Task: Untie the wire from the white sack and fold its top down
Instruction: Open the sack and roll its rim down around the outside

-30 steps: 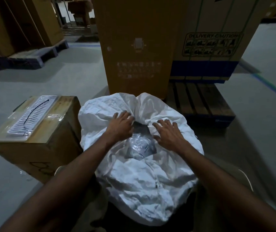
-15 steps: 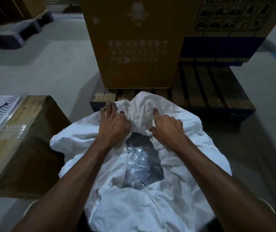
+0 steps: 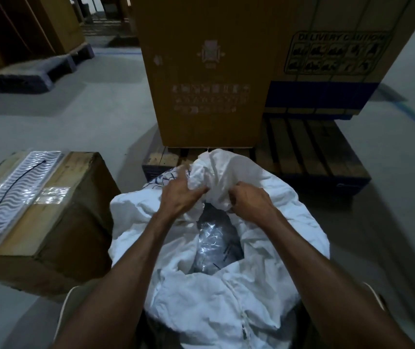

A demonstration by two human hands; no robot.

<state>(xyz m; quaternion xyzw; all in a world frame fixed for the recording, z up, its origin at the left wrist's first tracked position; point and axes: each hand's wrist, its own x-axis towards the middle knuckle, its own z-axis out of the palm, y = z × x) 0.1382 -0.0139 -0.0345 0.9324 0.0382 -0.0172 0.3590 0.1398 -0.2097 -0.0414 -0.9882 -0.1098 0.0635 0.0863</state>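
Observation:
The white sack (image 3: 226,298) stands open right below me, its top fabric bunched and partly rolled outward. Inside its mouth lies a clear plastic bag (image 3: 214,243) with dark contents. My left hand (image 3: 180,195) pinches the far rim fabric on the left of the mouth. My right hand (image 3: 250,201) is shut on the same raised far flap (image 3: 224,170), which stands up above the opening. A thin black wire (image 3: 12,183) lies curved on a white ribbed tray on the box to my left.
A cardboard box (image 3: 70,222) with the ribbed tray (image 3: 17,190) stands at the left, touching the sack. A wooden pallet (image 3: 309,149) with tall cartons (image 3: 209,79) stands just behind the sack. Grey concrete floor (image 3: 88,114) spreads around; more pallets stand far left.
Both hands went from pressing flat on the far rim to gripping it, and the far flap is now lifted higher. The view tilted up slightly.

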